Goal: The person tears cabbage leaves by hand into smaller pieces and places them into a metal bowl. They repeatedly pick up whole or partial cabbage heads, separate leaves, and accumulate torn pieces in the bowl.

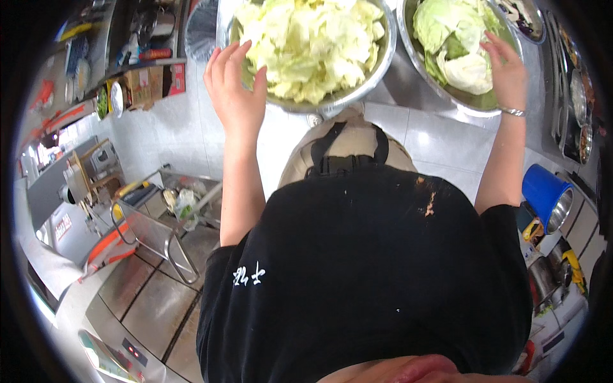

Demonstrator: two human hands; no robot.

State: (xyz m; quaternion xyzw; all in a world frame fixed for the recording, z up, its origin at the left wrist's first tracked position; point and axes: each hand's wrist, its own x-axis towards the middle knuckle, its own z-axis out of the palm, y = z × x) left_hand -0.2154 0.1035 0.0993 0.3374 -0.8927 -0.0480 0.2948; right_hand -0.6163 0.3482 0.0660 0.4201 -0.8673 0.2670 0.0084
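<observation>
Left hand [235, 89]: fingers spread wide and straight, palm against the near rim of the big steel bowl [377, 67]. Fingertips reach over the rim and touch the chopped cabbage [313, 45] piled inside. Not gripping anything.

Right hand [507, 67]: fingers loosely open, slightly curled, resting on the whole cabbage leaves [456, 48] in the second steel bowl [424, 80]. Palm faces down onto a pale leaf; can't tell if any leaf is actually pinched, the fingertips are hidden behind the hand. Silver bracelet [513, 112] on that wrist.

Both bowls sit side by side at the top of the view, chopped cabbage on the left, whole leaves on the right, rims nearly touching. Both are cut off by the top edge, so their far sides are out of view.

What carries the bowls is hidden; only white floor tiles [440, 137] show under them. The person's black shirt [364, 274] and tan apron with black straps [348, 150] block the middle of the view.

Blue bucket [543, 191] at right, near the right elbow. Steel rack [153, 236] at lower left, blurred. Shelf clutter at upper left and right edge is too distorted to make out.
</observation>
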